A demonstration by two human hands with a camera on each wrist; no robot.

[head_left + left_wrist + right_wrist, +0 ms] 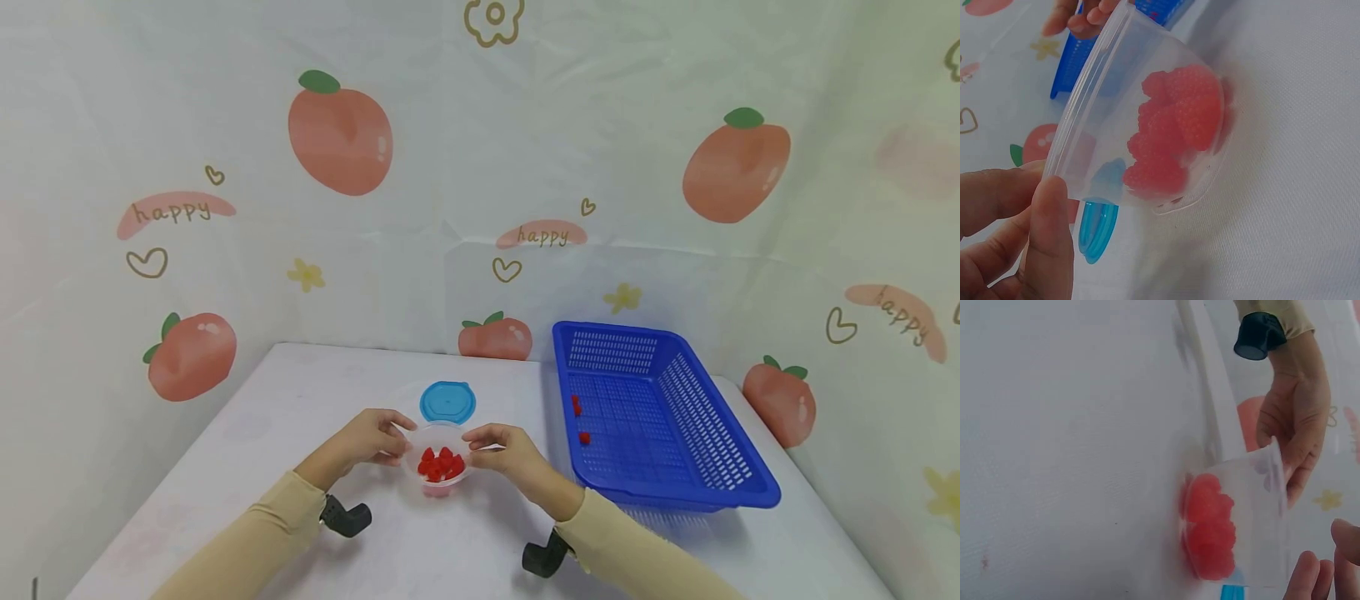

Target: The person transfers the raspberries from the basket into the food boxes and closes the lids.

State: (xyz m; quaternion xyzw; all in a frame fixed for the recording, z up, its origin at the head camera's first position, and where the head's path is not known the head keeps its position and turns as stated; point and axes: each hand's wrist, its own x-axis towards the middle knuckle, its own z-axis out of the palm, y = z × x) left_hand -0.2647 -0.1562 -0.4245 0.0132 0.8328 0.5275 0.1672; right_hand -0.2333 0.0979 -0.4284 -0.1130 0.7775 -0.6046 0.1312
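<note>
A clear plastic bowl (437, 435) stands on the white table, with several red raspberries (441, 467) lying in its bottom. At the bowl's left side my left hand (367, 438) pinches the rim between thumb and fingers, seen close in the left wrist view. My right hand (519, 460) is at the opposite side, its fingertips right beside the rim and its thumb held apart from the fingers (1305, 575). Just behind the bowl lies a round blue lid (447, 402), flat on the table.
To the right stands a large blue plastic basket (678, 492) with perforated walls. A few small red berries (584, 438) lie along its left side. Behind the table hangs a white cloth (420, 275) printed with peaches, hearts and flowers.
</note>
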